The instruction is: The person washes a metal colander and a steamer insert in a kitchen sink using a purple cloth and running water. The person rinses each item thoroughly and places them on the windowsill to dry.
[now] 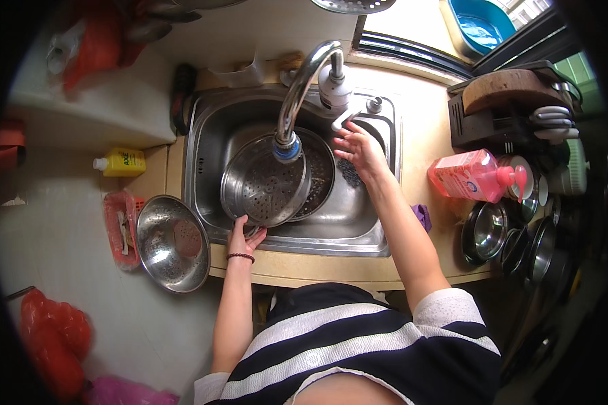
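My left hand (244,239) grips the near rim of a stainless steel steamer pan (263,195) with a perforated bottom, held tilted in the sink (329,230). Behind it a second perforated steel pan (323,174) is partly covered. The chrome faucet (289,104) arches over the pans, its blue-ringed spout in front of the held one. I see no clear stream of water. My right hand (362,152) has its fingers spread just below the white faucet lever (345,120); whether the fingertips touch it I cannot tell. A dark scouring pad (350,174) lies beside that hand.
A steel colander (157,243) stands left of the sink, near a yellow bottle (125,162) and a red basket (119,228). To the right are a pink pump bottle (463,177), a purple cloth (421,216), a knife block (471,126) and stacked metal bowls (490,235).
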### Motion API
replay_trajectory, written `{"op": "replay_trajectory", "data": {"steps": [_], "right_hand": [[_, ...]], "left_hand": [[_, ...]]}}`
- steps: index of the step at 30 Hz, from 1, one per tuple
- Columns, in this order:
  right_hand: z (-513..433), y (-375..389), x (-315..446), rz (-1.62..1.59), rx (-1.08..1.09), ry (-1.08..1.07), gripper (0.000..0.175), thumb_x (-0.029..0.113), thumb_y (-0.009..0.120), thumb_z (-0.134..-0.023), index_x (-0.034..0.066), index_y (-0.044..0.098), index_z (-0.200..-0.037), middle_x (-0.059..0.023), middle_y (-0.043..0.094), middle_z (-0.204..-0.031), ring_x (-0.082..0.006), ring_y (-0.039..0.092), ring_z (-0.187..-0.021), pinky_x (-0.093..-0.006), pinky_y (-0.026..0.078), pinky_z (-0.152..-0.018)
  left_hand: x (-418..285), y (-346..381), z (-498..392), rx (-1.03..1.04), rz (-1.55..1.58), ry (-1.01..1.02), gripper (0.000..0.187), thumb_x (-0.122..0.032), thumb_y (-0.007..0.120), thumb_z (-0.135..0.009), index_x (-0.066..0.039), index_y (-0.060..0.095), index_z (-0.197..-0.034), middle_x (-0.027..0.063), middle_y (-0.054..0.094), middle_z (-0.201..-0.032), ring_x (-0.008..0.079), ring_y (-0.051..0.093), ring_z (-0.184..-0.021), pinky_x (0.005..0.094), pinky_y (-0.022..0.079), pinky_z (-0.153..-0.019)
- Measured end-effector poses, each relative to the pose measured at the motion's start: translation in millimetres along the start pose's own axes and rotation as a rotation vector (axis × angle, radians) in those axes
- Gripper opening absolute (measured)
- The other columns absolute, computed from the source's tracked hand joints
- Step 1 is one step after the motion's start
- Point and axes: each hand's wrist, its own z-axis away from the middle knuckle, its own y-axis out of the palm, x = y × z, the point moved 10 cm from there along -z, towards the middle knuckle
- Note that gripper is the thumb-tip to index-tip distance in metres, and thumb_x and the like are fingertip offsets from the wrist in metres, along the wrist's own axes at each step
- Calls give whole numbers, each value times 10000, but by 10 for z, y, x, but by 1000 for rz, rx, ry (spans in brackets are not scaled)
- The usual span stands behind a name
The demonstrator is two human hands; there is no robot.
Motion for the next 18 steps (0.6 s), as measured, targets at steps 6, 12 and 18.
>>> {"op": "replay_trajectory", "data": {"steps": [6,12,18], "right_hand": [[793,-683,238,193,-252,-249,374,111,497,-878,23,435,-1236,-115,577,-1066,-148,600,-802,-255,490,-708],[1987,-1397,875,239,-633,-688,181,63,472,-894,3,553,-1044,-80,620,-870,-105,560,-681,-232,466,-658],[2665,-1672,1176,307,-797,-841,167,78,439,-927,7,567,-1007,-56,618,-831,-92,547,-674,-221,458,-648]], "left_hand": [[153,155,-139,114,-6,-144,347,-321,630,-768,5,589,-878,161,649,-758,224,652,-633,277,555,-519],[341,150,-223,39,-61,-44,289,-186,674,-728,-10,517,-895,152,626,-768,254,634,-610,301,539,-481],[324,218,-19,216,-170,40,277,-163,659,-702,-10,528,-892,134,609,-804,251,627,-633,318,543,-490]]}}
